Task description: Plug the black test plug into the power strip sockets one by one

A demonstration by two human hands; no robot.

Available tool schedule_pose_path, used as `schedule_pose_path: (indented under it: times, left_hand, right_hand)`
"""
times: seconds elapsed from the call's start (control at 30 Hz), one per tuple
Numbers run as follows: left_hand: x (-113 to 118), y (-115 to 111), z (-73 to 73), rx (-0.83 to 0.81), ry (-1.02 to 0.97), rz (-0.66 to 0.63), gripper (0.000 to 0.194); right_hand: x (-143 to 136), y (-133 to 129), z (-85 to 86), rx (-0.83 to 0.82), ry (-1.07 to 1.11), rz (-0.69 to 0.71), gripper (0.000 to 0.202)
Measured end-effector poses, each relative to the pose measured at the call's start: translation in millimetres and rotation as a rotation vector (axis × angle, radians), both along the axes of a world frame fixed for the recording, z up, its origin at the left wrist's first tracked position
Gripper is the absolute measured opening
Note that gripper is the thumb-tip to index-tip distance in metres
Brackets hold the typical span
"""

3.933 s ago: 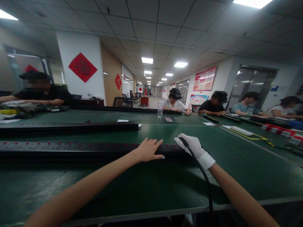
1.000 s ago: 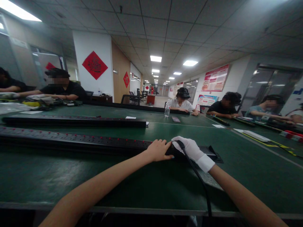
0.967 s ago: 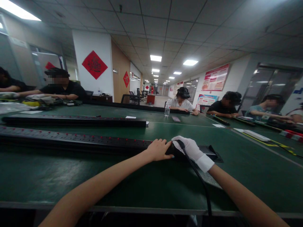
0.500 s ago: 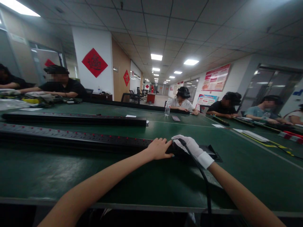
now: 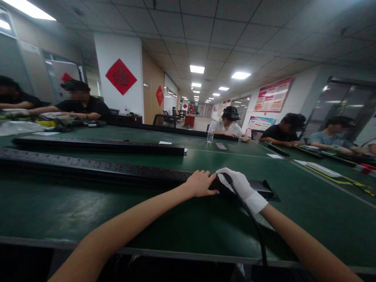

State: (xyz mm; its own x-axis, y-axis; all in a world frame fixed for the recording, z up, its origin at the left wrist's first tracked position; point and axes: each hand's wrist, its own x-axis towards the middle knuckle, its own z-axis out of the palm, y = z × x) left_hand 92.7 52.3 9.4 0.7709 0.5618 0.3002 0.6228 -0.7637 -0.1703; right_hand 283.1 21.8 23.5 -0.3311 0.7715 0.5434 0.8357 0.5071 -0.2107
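A long black power strip (image 5: 96,166) with a row of outlets and small red marks lies across the table. My bare left hand (image 5: 202,183) grips it near its right end, fingers over the top and thumb on the near side. Just beside, my right hand (image 5: 235,184), in a white glove, is closed around the plug of a black power cord (image 5: 248,213) and rests against the strip. The cord runs down over the table's front edge. Glove and fingers hide the plug's tip, so I cannot tell whether it sits in an outlet.
Behind lies a second black power strip (image 5: 100,145) on the green table (image 5: 164,223). A water bottle (image 5: 210,133), white papers (image 5: 274,156) and a white power strip (image 5: 319,169) with yellow tape lie farther off. Several people sit around the table's far sides.
The whole view has shifted slightly, so things appear a little farther right. Both hands keep nearly the same place on the power strip.
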Motion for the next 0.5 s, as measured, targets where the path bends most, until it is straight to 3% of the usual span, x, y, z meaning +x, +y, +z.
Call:
schedule_pose_path:
  times: [0.5]
  left_hand:
    - [-0.2, -1.0, 0.5, -0.017, -0.002, 0.009, 0.072]
  right_hand:
    - [1.0, -0.6, -0.2, 0.001, -0.035, -0.028, 0.026]
